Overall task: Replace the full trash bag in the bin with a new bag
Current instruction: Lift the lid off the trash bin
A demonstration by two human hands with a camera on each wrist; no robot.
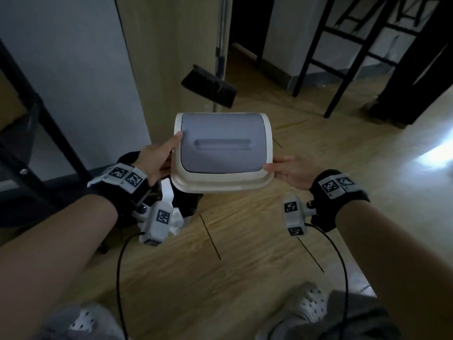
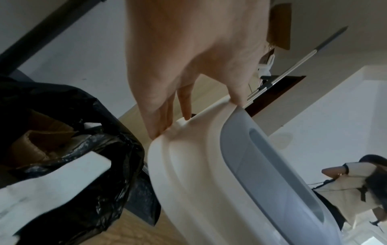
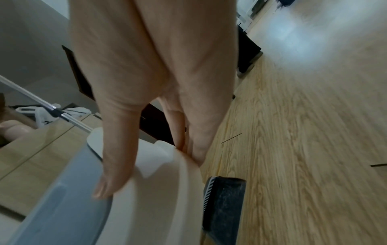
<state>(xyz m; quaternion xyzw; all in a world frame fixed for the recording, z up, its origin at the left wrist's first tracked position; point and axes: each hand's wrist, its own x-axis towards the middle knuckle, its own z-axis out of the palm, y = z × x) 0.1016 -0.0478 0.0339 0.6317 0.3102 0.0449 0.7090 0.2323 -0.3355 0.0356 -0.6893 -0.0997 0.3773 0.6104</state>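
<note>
The bin lid [image 1: 221,153], a white frame with a grey swing flap, is held in the air between both hands, above the wooden floor. My left hand [image 1: 159,155] grips its left edge with the thumb on top and fingers beneath, as the left wrist view shows on the lid [image 2: 199,165]. My right hand [image 1: 289,170] pinches the right near corner the same way, seen on the lid [image 3: 157,190]. Below the lid, the black trash bag [image 2: 94,157] stands open with cardboard [image 2: 41,140] and white paper inside. In the head view the bag [image 1: 188,204] is mostly hidden.
A black broom head [image 1: 210,84] on a metal pole leans by the wall corner behind the lid. A black metal frame [image 1: 36,119] stands at the left, and black chair legs [image 1: 318,65] at the back right. My feet in white clogs [image 1: 313,305] are near.
</note>
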